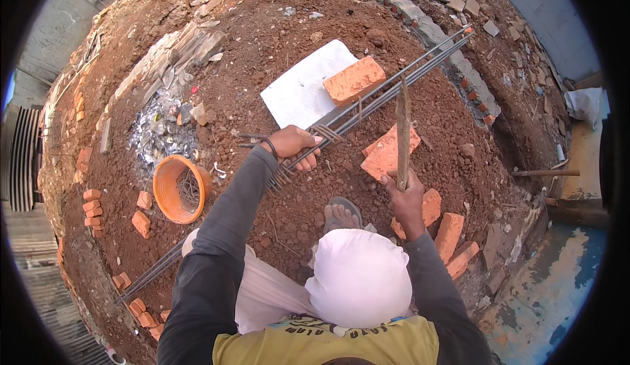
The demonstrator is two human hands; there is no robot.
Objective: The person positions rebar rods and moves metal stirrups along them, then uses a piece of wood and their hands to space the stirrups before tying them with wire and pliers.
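A bundle of steel rebars (420, 70) runs slantwise across the ground in front of me, from lower left to upper right. Bent rebar stirrups (326, 133) are gathered around its middle. My left hand (296, 144) is closed around the bundle beside these stirrups. In my right hand (407, 202) is a flat brown wooden stick (402, 129), gripped near its lower end and pointing away from me. Its upper end overlaps the rebars in view; whether it touches them I cannot tell. An orange brick (354, 80) lies against the bundle, partly over a white slab (298, 89).
An orange bucket (160, 184) holding thin metal pieces stands at left, near a patch of ash and rubbish (164, 129). Loose bricks (449, 236) lie by my right arm, others at lower left. A low brick wall (436, 34) crosses the upper right. My sandalled foot (342, 215) is below the rebars.
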